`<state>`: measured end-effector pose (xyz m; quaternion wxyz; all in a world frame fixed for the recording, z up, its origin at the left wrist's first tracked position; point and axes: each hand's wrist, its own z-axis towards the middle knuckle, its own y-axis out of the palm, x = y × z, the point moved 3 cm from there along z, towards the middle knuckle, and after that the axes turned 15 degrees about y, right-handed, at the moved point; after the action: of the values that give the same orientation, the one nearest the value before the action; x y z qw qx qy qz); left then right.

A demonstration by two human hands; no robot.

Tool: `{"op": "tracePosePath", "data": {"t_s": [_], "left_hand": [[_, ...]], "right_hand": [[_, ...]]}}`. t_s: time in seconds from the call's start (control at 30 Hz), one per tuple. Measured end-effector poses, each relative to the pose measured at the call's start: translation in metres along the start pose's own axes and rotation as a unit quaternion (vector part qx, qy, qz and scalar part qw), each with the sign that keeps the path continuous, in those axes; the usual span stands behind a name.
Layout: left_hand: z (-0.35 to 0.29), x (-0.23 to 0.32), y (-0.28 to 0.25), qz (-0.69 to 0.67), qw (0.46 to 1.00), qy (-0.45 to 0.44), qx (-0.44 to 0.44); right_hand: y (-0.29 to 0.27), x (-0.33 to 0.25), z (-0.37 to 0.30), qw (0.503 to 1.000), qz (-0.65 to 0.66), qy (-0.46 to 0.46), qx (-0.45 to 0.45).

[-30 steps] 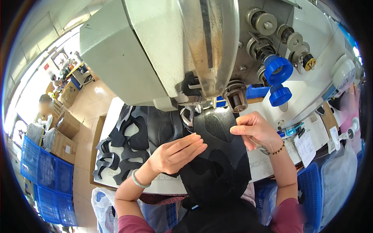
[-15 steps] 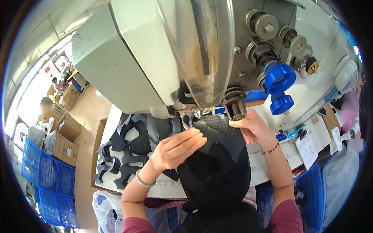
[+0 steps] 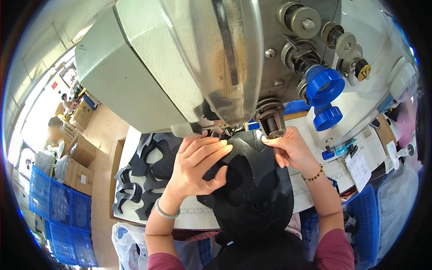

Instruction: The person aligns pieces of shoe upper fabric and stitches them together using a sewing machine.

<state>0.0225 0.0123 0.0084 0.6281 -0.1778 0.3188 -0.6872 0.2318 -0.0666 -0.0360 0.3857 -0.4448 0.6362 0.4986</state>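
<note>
A black panel (image 3: 248,164) with a textured patch, which looks like a shoe upper, lies under the head of a pale grey sewing machine (image 3: 135,85). My left hand (image 3: 191,164) rests on its left side, fingers stretched forward close to the needle area and thumb spread apart. At the panel's right edge, my right hand (image 3: 292,150) pinches it between thumb and fingers, just below the metal post (image 3: 272,121). The needle itself is hidden behind the machine head and my left fingertips. Toward me, the black material hangs over the table's near edge.
Several cut black pieces (image 3: 159,164) are spread on the white table (image 3: 189,219) at left. Blue tension knobs (image 3: 325,85) jut out above my right hand. A paper sheet (image 3: 357,168) lies at right. Blue crates (image 3: 60,193) stand on the floor at far left, near a seated person (image 3: 56,132).
My left hand has moved forward and slightly left, and its thumb has opened away from the fingers. The panel has shifted a little. My right hand keeps its pinch on the edge.
</note>
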Motion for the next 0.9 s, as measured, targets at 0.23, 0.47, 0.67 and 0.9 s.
{"op": "tracePosePath", "data": {"t_s": [0.23,0.47,0.67,0.9], "left_hand": [[-0.001,0.007,0.007,0.076,0.997,-0.004,-0.009],[-0.009,0.000,0.009,0.056,0.998,0.000,0.006],[-0.014,-0.012,0.007,0.025,0.999,-0.008,0.028],[-0.017,-0.018,0.005,-0.077,0.984,-0.143,0.078]], "right_hand": [[0.007,-0.002,-0.008,1.000,-0.011,0.017,0.022],[0.008,0.009,-0.008,1.000,0.025,0.006,0.017],[0.016,0.008,-0.012,0.999,-0.009,-0.012,0.036],[0.025,0.006,-0.013,0.997,-0.019,-0.043,0.059]]}}
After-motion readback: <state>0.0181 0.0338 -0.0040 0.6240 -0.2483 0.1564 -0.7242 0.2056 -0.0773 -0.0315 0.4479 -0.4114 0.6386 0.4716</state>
